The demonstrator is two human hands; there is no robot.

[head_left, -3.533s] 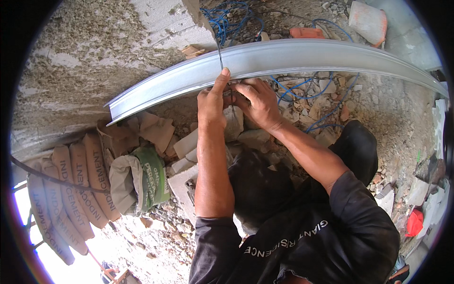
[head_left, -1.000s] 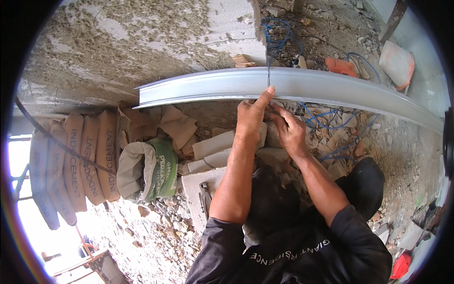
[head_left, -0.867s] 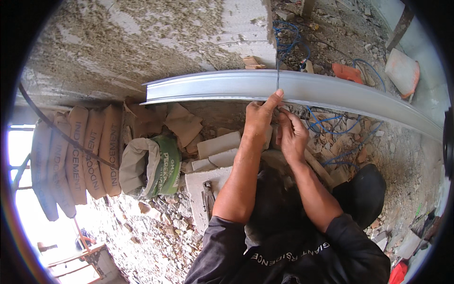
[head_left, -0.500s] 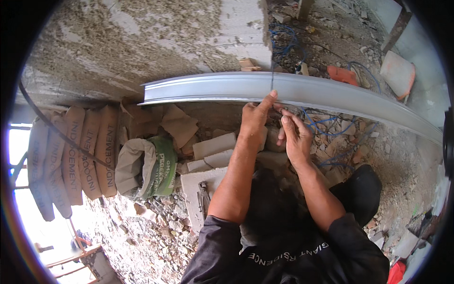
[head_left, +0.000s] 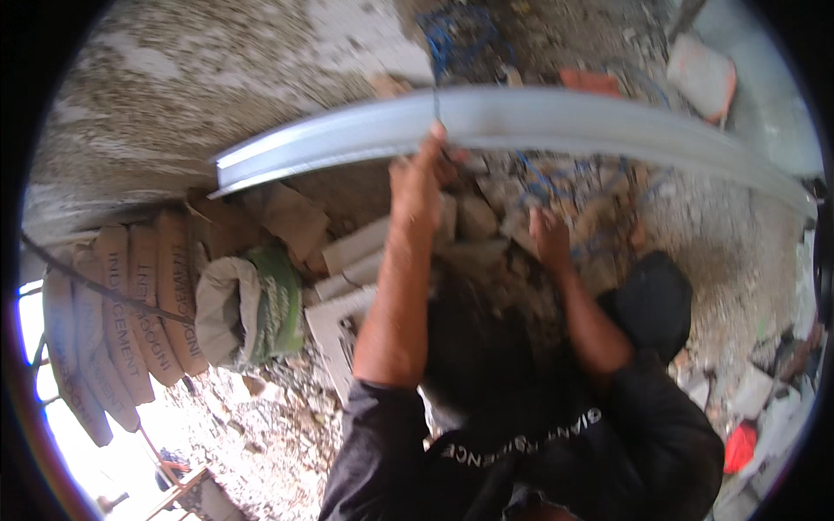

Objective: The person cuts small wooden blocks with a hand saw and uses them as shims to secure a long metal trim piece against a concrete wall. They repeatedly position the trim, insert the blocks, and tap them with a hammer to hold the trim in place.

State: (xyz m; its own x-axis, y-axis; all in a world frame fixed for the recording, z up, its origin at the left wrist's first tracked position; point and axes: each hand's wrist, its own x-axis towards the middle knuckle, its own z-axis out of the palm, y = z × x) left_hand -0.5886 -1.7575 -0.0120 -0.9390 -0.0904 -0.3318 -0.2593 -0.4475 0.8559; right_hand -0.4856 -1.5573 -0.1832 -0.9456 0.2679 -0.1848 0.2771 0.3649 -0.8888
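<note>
A long silvery metal channel (head_left: 512, 115) stretches across the view, and a thin dark wire (head_left: 437, 106) runs over its face. My left hand (head_left: 415, 187) is closed at the channel's near edge, its thumb and fingertips pinching the wire's lower end. Part of those fingers is hidden behind the hand. My right hand (head_left: 549, 233) is apart from the channel, above the rubble. Its fingers are curled in and smeared by motion, so whether anything small is in them does not show.
Stacked brown paper sacks (head_left: 130, 304) and an opened green-and-white sack (head_left: 265, 304) stand at left. Pale block pieces (head_left: 356, 247) and a slab holding pliers (head_left: 334, 321) lie nearer. Blue cord (head_left: 543, 178) tangles over rubble. A rough wall (head_left: 217, 61) rises behind the channel.
My right hand has drawn away from my left hand, back toward my body, and its fingers have curled. My left hand stays at the wire. The whole view has shifted and turned slightly.
</note>
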